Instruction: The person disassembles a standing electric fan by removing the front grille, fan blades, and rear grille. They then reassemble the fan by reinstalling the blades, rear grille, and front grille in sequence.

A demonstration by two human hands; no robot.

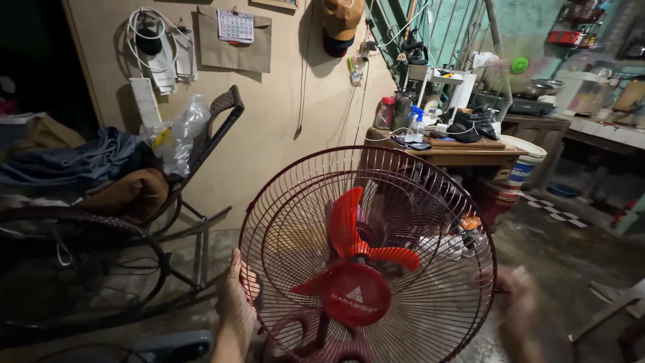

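Fan: a red electric fan (366, 259) fills the lower middle of the view, its round face turned up toward the camera and tilted a little to the right.
Guard: a dark red wire grille (295, 222) of thin radial spokes domes over the blades, with an outer ring running all the way round.
Blades: bright red blades (349, 225) sit behind the wires, above a round red hub cap (355, 294).
Base: a dark red plastic part (302, 336) with rounded openings shows through the lower wires; what it is exactly I cannot tell.
Left hand: the left hand (236, 296) lies flat against the left rim of the grille, fingers stretched upward along the ring, palm pressed to the wires, not curled round them.
Right hand: the right hand (519, 302) is at the right rim of the grille, smeared by motion blur; whether it grips the ring or only touches it I cannot tell.
Floor: the fan stands over a wet-looking concrete floor (537, 249).
Left side: a dark rocking chair (168, 222) piled with clothes stands just beside the fan.
Behind: a wooden table (463, 153) crowded with bottles and cables stands against the beige wall (282, 114).
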